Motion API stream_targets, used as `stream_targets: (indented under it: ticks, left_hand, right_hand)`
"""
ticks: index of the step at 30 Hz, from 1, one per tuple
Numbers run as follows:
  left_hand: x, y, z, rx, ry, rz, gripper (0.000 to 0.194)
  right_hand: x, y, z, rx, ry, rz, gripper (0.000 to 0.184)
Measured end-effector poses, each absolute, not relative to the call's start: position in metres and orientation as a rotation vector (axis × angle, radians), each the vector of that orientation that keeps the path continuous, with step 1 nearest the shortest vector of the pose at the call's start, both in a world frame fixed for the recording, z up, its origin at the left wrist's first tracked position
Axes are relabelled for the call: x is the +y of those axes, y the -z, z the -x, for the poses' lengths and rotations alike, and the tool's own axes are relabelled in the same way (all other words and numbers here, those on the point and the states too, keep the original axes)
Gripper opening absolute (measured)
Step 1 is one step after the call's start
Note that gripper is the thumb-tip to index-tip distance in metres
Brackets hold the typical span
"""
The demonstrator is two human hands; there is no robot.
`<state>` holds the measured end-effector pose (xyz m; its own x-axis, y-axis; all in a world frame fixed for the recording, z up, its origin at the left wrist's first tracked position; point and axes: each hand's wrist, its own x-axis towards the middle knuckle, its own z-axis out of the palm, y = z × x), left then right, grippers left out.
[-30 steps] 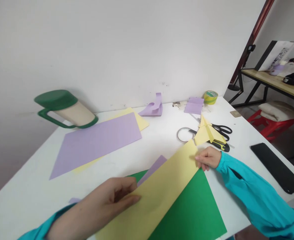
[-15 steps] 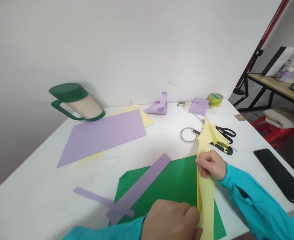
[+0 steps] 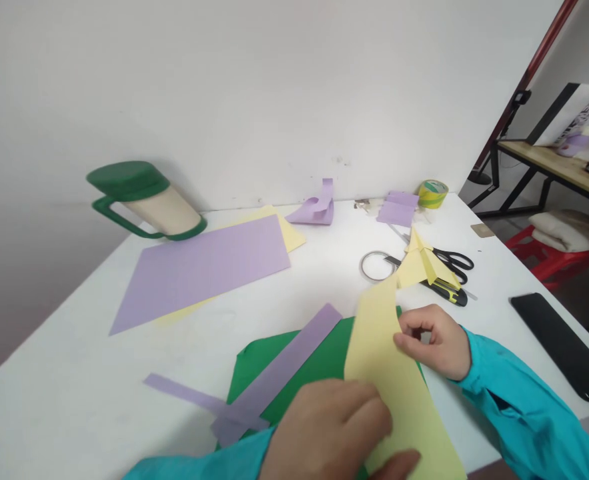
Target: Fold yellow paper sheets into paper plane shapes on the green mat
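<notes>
A yellow sheet of paper [image 3: 399, 393] spans the space between my hands, turned at a slant over the green sheet [image 3: 319, 360]. At its right edge, the thumb and index finger of my right hand [image 3: 437, 341] pinch the paper. My left hand [image 3: 331, 427] is closed on its lower left side, fingers curled and thumb across the paper; part of that grip is hidden. Just beyond the sheet's far end sits a folded yellow paper plane [image 3: 424, 263]. Two purple strips cross on the green sheet's left side, a wide one [image 3: 284, 370] and a narrow one [image 3: 189, 393].
Scissors [image 3: 457, 263], a utility knife [image 3: 447, 292] and a thin tape ring [image 3: 377, 265] lie around the plane. A green-lidded jug [image 3: 157, 200] stands back left by a purple sheet [image 3: 204, 273]. A tape roll [image 3: 433, 193] is at the back, a black slab [image 3: 561, 347] at right.
The yellow sheet has gone from a narrow, edge-on shape to a broad face swung leftward over the green sheet. My right hand has shifted slightly right; my left hand has moved a little left.
</notes>
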<state>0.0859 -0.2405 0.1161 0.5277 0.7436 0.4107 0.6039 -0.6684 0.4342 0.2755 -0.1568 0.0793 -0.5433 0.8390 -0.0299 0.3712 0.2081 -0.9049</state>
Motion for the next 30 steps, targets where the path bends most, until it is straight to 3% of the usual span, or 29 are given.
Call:
stream_targets:
  ticks: [4,8,12,17,30]
  left_hand:
    - [-0.222,-0.120,-0.072,1.163,-0.993,-2.589,0.012]
    - [-0.196,-0.102,-0.065,0.990,-0.899,-2.840,0.042]
    - [-0.178,-0.078,-0.063,0.945,-0.746,-2.903,0.053]
    - [-0.172,-0.061,-0.054,0.898,-0.789,-2.905,0.042]
    - [-0.177,-0.067,-0.051,0.761,-0.666,-2.853,0.023]
  right_hand:
    - [-0.156,-0.078,-0.271,-1.944,-1.581,1.092,0.044]
    - [-0.154,-0.073,-0.266,-1.857,-1.568,1.175,0.054]
    - [-0.152,-0.071,-0.263,-1.865,-1.423,1.249,0.056]
    - [-0.148,-0.065,-0.262,-1.840,-1.405,1.311,0.059]
    - [-0.152,-0.054,-0.250,-1.447,-1.791,1.288,0.061]
